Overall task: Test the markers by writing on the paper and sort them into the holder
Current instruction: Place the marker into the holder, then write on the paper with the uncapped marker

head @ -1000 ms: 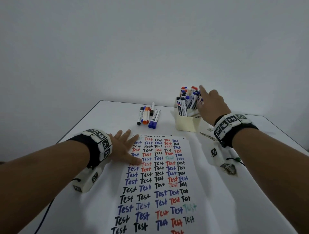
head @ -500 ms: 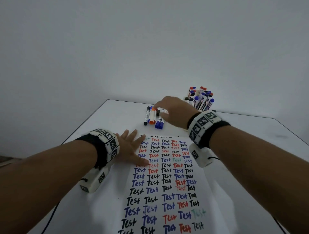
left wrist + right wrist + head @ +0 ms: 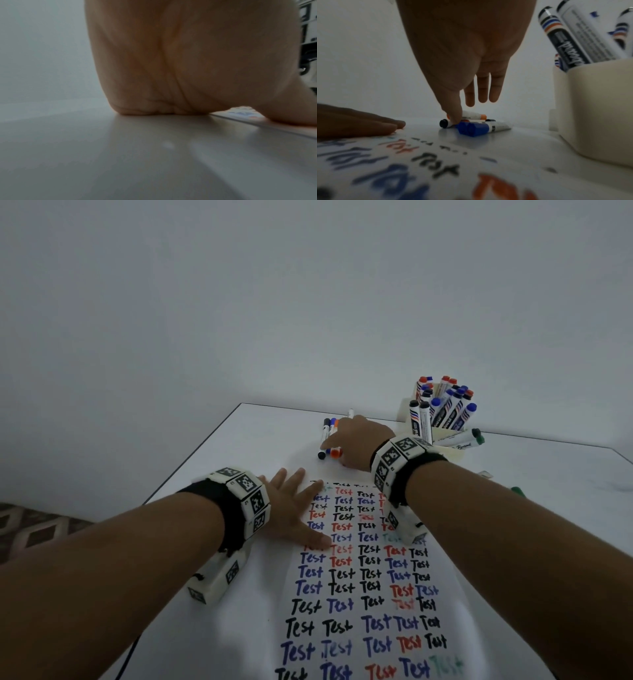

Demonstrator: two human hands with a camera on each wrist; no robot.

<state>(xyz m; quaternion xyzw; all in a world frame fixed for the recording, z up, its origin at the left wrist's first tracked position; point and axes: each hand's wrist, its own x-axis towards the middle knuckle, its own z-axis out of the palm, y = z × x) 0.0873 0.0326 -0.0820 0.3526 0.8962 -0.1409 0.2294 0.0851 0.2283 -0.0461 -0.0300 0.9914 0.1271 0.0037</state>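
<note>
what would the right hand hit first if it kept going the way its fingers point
Probably the loose markers on the table: the right hand points down at that cluster, its thumb seemingly already touching one by the black cap.

Table (image 3: 260, 440) under both hands: smooth white top with a soft satin sheen, faint reflections near the left palm. Paper (image 3: 363, 604) beneath the left hand (image 3: 291, 508) fingertips: matt white sheet, ink dried flat. Loose markers (image 3: 476, 127) at the right hand (image 3: 356, 440) thumb tip: smooth plastic barrels, semi-gloss caps. Holder (image 3: 597, 108) to the right of the right hand: cream plastic, matt, rounded corners. Its markers (image 3: 442, 412): glossy printed barrels. Wristbands (image 3: 246, 498): black cloth with matt white plastic blocks
</note>
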